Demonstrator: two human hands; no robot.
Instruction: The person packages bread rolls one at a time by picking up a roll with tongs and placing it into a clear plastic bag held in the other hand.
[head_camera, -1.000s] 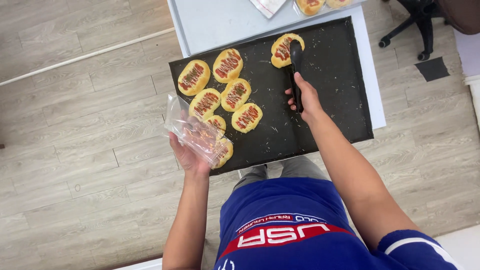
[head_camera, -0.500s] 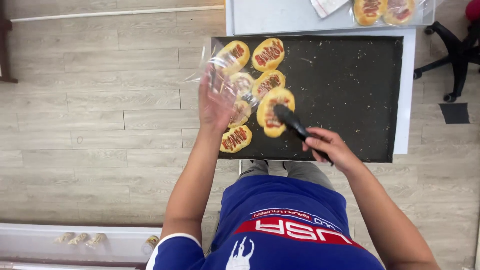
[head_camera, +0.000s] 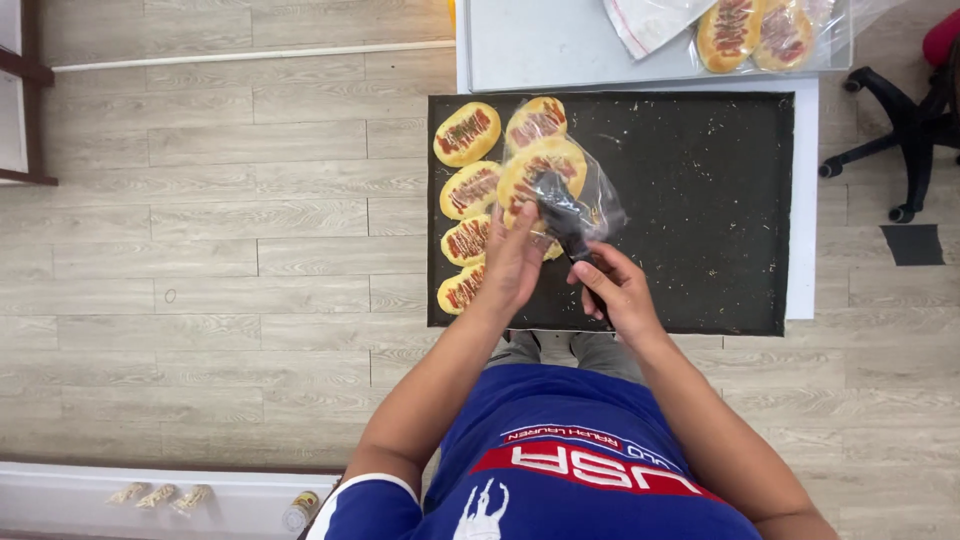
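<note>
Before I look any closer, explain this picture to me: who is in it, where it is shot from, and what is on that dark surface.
There is no machine here. A person wears a camera on the head, so the one view looks straight down over their blue shirt at their own two hands.

In front of them lies a dark baking tray. Along its left side sit several round buns with red and white sauce stripes.

The left hand holds a clear plastic bag open. The right hand grips a dark spatula, which carries one bun into that bag.

Above the tray is a pale table with more buns in plastic. To the right stands an office chair's base on a wooden floor.
</note>
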